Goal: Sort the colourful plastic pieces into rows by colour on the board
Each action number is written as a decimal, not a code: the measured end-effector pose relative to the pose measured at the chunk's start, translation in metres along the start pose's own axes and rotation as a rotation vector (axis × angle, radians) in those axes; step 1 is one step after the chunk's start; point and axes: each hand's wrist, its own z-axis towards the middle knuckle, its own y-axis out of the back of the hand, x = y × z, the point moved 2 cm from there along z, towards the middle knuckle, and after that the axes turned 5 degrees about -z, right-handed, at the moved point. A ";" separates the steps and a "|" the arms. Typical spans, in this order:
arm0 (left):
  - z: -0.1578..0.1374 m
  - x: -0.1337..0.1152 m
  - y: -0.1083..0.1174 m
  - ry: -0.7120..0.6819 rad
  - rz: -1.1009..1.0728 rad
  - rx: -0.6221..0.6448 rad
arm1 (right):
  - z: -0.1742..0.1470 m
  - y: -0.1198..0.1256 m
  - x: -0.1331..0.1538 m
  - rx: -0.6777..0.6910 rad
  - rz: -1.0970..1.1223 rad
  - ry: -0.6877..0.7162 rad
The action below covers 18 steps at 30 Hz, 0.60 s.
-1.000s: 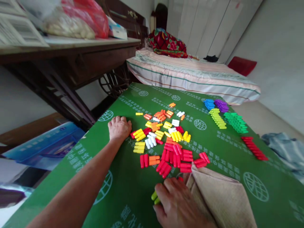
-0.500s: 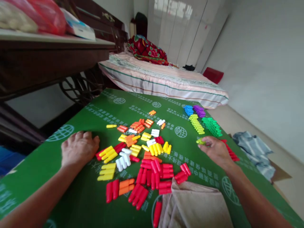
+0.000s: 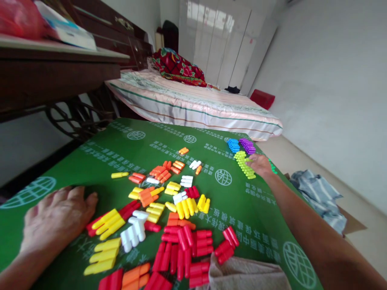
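Observation:
My left hand (image 3: 60, 215) lies palm down on the green board (image 3: 90, 161), fingers loosely spread, beside a yellow row (image 3: 109, 223) of rounded, finger-shaped plastic pieces lying over a red one. My right hand (image 3: 259, 164) reaches to the far right. Its fingertips are pinched at the edge of a lime-green group (image 3: 243, 165), and the lime-green piece in them is mostly hidden. Behind it are a blue group (image 3: 233, 145) and a purple group (image 3: 247, 146). Green pieces (image 3: 272, 166) show partly behind the hand.
Mixed red pieces (image 3: 181, 251), orange pieces (image 3: 160, 173), white pieces (image 3: 133, 231) and yellow pieces (image 3: 187, 208) are scattered mid-board. A beige cloth (image 3: 248, 274) lies at the front edge. Beyond the board stand a bed (image 3: 193, 102) and a dark wooden table (image 3: 60, 76).
My right hand has moved forward with the lime-green piece, reaching the lime-green group. My left hand stays on the board, while the view has shifted so near things appear lower and further left.

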 end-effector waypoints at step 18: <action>0.006 0.011 -0.013 -0.029 0.004 -0.053 | 0.013 -0.014 0.012 0.037 -0.089 -0.017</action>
